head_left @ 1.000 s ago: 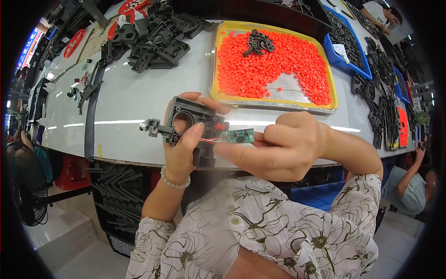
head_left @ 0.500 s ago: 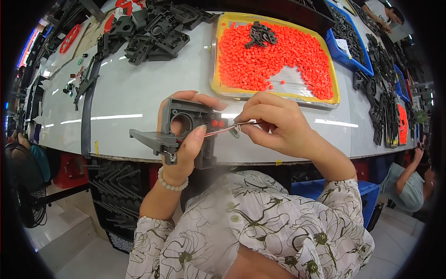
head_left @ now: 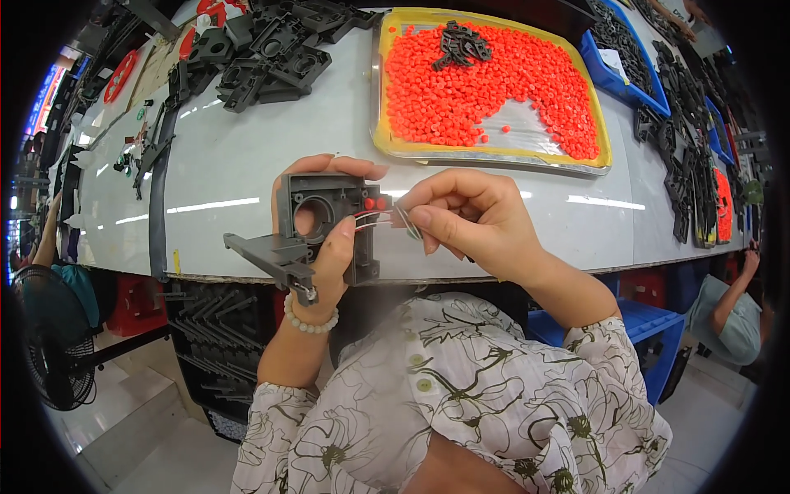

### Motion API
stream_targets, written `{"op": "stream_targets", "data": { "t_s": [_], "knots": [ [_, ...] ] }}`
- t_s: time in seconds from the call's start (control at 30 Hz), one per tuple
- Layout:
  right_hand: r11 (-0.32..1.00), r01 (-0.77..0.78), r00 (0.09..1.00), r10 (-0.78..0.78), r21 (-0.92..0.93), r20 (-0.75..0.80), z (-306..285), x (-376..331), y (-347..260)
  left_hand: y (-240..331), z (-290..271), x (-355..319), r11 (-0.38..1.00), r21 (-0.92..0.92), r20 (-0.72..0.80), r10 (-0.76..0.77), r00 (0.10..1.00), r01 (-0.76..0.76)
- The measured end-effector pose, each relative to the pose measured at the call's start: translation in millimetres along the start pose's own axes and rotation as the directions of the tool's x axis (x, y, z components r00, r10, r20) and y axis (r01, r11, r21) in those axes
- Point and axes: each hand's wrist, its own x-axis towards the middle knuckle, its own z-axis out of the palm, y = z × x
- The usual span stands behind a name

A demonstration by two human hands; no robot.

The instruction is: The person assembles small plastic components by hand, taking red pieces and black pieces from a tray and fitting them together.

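The left hand [head_left: 317, 247] grips a grey plastic housing [head_left: 317, 226] firmly, while just beside it the right hand [head_left: 469, 218] pinches a small circuit board [head_left: 406, 221].

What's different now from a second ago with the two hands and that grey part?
The right hand has turned the small green board edge-on, pinched close beside the grey housing, its thin wires now shorter and bent. The left hand still grips the housing. The tray of orange pieces stays put.
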Motion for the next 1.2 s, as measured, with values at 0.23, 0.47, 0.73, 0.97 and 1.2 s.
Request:
{"op": "stream_targets", "data": {
  "t_s": [0.23, 0.47, 0.73, 0.97, 1.2],
  "knots": [
    [0.969, 0.121, 0.984, -0.089, -0.214, 0.156, 8, -4, -4, 1, 1, 1, 0.995, -0.064, -0.029, -0.083, 0.996, 0.081],
    [0.882, 0.258, 0.966, -0.225, -0.394, 0.130, 7, 3, -4, -2, -3, -4, 0.999, 0.029, 0.044, -0.032, 0.998, 0.031],
    [0.525, 0.468, 0.857, -0.465, -0.711, 0.221, 3, 9, 3, -2, -3, -7, 0.998, 0.038, -0.003, -0.040, 0.999, 0.040],
    [0.419, 0.446, 0.843, -0.494, -0.791, 0.213, 4, 5, -1, 0, -3, -7, 0.998, 0.040, -0.022, -0.044, 0.999, 0.045],
    [0.405, 0.481, 0.799, -0.567, -0.777, 0.200, 5, 9, -7, 1, 1, -6, 0.998, 0.035, -0.038, -0.045, 0.998, 0.047]
  ]
}}
